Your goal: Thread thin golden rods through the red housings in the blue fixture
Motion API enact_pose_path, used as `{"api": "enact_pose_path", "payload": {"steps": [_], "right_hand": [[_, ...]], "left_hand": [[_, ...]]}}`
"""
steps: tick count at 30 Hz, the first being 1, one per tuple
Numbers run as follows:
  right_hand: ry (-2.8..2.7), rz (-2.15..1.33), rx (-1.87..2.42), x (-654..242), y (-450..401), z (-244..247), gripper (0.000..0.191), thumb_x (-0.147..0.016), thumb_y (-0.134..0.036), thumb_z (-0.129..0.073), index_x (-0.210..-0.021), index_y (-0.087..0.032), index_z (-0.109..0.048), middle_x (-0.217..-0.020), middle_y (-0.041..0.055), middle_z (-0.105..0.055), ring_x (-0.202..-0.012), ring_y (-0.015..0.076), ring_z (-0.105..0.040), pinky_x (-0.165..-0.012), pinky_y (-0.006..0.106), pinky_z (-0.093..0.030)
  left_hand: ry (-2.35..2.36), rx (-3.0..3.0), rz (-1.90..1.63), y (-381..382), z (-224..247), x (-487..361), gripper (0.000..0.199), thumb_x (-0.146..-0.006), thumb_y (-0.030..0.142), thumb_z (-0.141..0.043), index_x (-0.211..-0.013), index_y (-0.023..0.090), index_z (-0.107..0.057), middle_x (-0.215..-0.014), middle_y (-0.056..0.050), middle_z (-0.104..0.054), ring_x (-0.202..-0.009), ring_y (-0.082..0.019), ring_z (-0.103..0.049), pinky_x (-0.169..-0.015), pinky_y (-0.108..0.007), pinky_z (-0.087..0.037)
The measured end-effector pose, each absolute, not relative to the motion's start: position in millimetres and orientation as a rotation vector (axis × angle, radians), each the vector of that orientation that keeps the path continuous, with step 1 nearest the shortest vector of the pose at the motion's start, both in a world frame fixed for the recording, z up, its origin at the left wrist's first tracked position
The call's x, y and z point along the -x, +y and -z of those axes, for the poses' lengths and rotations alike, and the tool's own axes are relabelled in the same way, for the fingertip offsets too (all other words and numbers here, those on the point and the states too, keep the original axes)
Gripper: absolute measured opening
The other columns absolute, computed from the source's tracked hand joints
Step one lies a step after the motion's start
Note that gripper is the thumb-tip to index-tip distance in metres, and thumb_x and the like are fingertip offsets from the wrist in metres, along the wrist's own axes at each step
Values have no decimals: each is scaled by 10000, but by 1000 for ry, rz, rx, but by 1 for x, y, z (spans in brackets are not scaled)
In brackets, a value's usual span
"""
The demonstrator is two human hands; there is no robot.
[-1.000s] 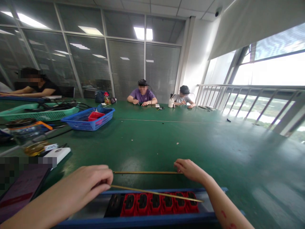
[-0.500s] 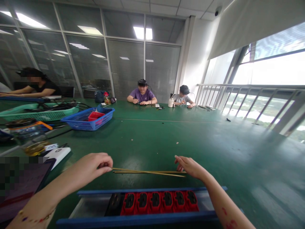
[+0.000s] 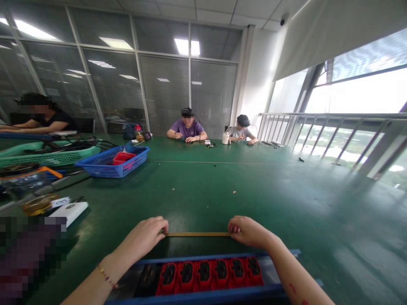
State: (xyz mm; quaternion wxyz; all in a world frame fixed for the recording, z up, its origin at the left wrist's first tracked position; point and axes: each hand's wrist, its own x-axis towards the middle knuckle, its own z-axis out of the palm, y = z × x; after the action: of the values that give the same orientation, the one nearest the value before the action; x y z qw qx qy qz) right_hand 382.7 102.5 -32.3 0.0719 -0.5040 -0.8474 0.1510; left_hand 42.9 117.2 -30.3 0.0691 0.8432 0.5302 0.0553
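Observation:
Thin yellowish sticks [image 3: 199, 234], like bamboo skewers, lie lined up side by side just above or on the green table. My left hand [image 3: 149, 231] is closed on their left end, thumb and fingers pinched together. At the right end, my right hand [image 3: 248, 231] has its fingers curled round the tips. Both ends are hidden inside the hands, so how many sticks there are is hard to tell. Nearer to me, below the sticks, is a blue-edged metal tray [image 3: 203, 256] holding a row of several red and black sockets [image 3: 204, 275].
A blue basket [image 3: 119, 170] with a red box inside and a green basket [image 3: 63, 157] stand at the left. Closer in are a white device [image 3: 71, 214] and a glass jar [image 3: 22, 182]. Three people sit along the table's far side.
The sticks were crossed and spread; now they lie together in line. My left hand has moved right, and my right hand has closed on their right end.

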Motion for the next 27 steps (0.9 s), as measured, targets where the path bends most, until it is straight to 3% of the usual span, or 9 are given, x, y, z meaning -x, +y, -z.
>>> {"api": "enact_pose_path", "payload": {"steps": [3, 11, 19, 27], "right_hand": [[-2564, -394, 1547, -380, 100, 29, 268, -692, -110, -449, -881, -193, -620, -834, 24, -625, -744, 132, -564, -654, 201, -383], [-2626, -254, 1608, -376, 97, 34, 338, -608, -80, -453, -894, -200, -586, -821, 32, -628, -753, 170, -561, -591, 226, -331], [-2510, -200, 1529, -374, 95, 22, 189, -594, -110, -470, -733, -180, -577, -755, 17, -588, -690, 150, -519, -583, 224, -332], [-2207, -655, 1371, -395, 76, -3, 202, -755, -257, -479, -823, -169, -649, -658, -1, -595, -579, 120, -498, -529, 209, -371]], "left_hand": [[1632, -2567, -152, 118, 36, -40, 224, -716, 138, -469, -890, 251, -551, -890, 1, -602, -854, -171, -546, -729, -277, -364], [1604, -2637, -58, 114, 33, -43, 269, -699, 41, -355, -782, 225, -534, -793, -1, -591, -773, -157, -532, -664, -275, -329], [1684, -2639, -203, 104, 17, -44, 186, -701, 126, -388, -724, 216, -550, -811, -13, -578, -837, -191, -500, -716, -315, -316], [1411, -2262, -468, 87, -21, -25, 213, -796, 280, -370, -850, 199, -559, -773, 6, -589, -707, -130, -532, -646, -222, -374]]}}
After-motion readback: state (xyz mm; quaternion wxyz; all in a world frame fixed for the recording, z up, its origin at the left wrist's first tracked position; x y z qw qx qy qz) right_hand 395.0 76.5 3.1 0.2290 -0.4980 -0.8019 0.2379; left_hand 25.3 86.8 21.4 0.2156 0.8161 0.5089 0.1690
